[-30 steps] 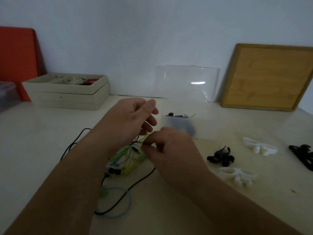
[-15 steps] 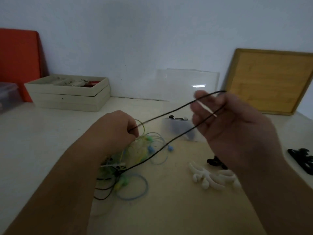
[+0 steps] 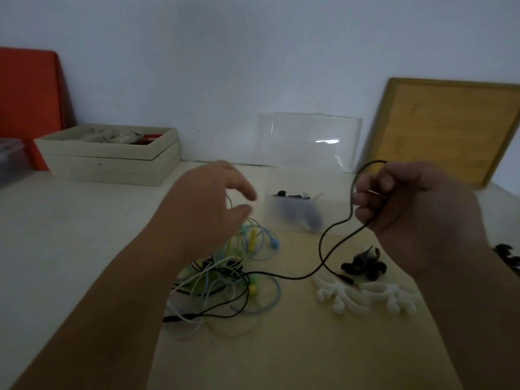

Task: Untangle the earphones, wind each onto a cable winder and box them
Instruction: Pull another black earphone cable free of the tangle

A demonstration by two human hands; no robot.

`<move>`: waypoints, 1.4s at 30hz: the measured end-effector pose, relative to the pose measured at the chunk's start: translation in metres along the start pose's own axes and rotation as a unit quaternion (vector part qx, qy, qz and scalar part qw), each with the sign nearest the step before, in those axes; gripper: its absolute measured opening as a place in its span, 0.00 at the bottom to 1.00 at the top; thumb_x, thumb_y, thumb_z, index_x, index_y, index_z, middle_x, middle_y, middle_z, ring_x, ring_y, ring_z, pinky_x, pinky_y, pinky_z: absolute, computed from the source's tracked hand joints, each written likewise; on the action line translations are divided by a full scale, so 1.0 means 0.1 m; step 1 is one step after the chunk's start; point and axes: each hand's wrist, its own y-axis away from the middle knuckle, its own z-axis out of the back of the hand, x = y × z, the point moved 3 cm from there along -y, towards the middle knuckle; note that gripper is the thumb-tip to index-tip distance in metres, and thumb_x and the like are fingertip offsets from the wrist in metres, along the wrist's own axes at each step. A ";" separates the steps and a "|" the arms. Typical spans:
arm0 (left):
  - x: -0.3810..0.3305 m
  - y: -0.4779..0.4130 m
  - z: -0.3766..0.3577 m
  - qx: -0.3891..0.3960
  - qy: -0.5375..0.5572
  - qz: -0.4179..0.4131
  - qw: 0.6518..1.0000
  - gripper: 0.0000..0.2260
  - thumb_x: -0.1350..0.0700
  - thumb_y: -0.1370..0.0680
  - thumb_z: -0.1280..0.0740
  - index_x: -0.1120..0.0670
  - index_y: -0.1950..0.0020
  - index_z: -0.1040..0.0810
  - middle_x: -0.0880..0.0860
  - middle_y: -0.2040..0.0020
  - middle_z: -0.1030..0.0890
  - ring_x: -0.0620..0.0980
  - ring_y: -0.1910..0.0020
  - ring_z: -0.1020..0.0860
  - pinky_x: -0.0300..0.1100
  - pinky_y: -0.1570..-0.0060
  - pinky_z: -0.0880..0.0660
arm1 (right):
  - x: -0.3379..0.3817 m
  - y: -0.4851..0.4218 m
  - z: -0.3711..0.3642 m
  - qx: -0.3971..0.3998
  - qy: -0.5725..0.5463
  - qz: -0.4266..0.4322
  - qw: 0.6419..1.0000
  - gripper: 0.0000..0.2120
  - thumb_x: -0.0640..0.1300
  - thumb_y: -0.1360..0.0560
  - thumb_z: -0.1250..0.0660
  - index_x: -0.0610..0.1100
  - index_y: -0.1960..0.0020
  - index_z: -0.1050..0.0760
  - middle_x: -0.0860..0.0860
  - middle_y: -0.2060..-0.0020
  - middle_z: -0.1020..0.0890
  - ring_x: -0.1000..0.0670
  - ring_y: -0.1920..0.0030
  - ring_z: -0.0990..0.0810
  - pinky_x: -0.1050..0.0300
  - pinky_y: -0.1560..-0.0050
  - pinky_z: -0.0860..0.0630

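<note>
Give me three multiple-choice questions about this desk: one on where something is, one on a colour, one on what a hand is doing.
1. Where is the wooden board?
A) leaning on the wall at the right
B) lying flat
C) hanging from a hook

2. What colour is the cable in the right hand?
A) blue
B) white
C) black

3. What is the left hand doing?
A) gripping the cable
B) hovering open over the tangle
C) clenched in a fist

Answers:
1 A, it stands tilted with its top edge against the wall.
2 C, a black strand loops out of that grip.
3 B, it is spread and holds nothing.
</note>
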 end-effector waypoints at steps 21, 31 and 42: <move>-0.12 0.07 -0.36 0.303 -0.086 -0.022 0.949 0.18 0.41 0.23 0.32 0.55 0.57 0.16 0.55 0.63 0.19 0.50 0.65 0.22 0.47 0.59 0.23 | 0.30 -0.02 0.39 -0.164 0.747 0.014 0.644 0.23 0.58 0.24 0.35 0.39 0.65 0.20 0.42 0.70 0.18 0.43 0.69 0.19 0.50 0.59 0.20; -0.22 0.08 -0.31 0.282 -0.043 -0.027 0.958 0.05 0.42 0.28 0.28 0.41 0.57 0.15 0.41 0.63 0.19 0.39 0.62 0.22 0.40 0.59 0.25 | -0.36 0.25 -0.40 0.197 0.652 0.082 0.728 0.14 0.57 0.24 0.33 0.50 0.60 0.18 0.51 0.72 0.20 0.57 0.76 0.25 0.61 0.71 0.26; 0.07 0.13 -0.02 0.335 -0.099 0.084 0.933 0.21 0.50 0.36 0.20 0.36 0.50 0.25 0.38 0.50 0.24 0.41 0.50 0.23 0.43 0.46 0.23 | 0.13 0.12 -0.17 0.052 -0.072 0.013 0.996 0.19 0.44 0.24 0.42 0.47 0.74 0.37 0.49 0.71 0.18 0.53 0.72 0.22 0.66 0.71 0.26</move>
